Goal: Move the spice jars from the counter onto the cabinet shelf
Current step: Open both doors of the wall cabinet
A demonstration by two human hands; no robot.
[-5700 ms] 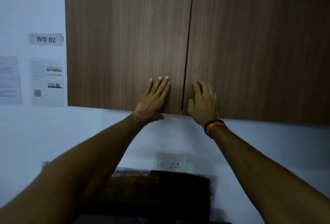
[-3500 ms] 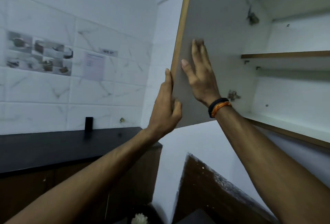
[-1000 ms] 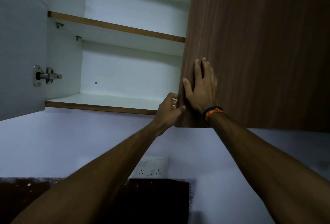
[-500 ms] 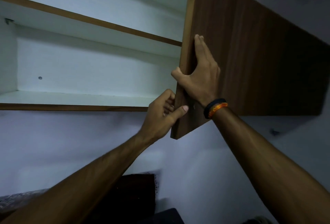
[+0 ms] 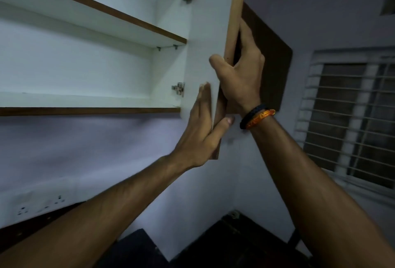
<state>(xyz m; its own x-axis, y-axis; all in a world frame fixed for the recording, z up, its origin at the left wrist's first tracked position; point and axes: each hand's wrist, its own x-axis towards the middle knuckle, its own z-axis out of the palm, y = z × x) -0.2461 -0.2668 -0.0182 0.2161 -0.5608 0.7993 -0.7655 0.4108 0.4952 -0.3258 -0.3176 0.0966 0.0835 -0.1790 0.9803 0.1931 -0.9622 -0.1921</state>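
Note:
The wall cabinet stands open, with a white lower shelf point(image 5: 81, 100) and an upper shelf point(image 5: 102, 19), both bare. Its right door point(image 5: 210, 22) is swung wide, white inner face toward me. My right hand point(image 5: 241, 75) grips the door's free edge, thumb on the inner face and fingers behind. My left hand point(image 5: 199, 131) holds the door's lower corner, fingers flat on the inner face and thumb under the edge. No spice jars are in view.
Door hinges point(image 5: 178, 88) sit at the cabinet's right wall. A wall socket plate point(image 5: 40, 204) is at lower left above a dark counter point(image 5: 241, 244). A barred window point(image 5: 350, 118) fills the right side.
The right door has swung further open, from edge-on to showing its white inside. Both hands stayed on its edge and my view turned right, bringing the window in.

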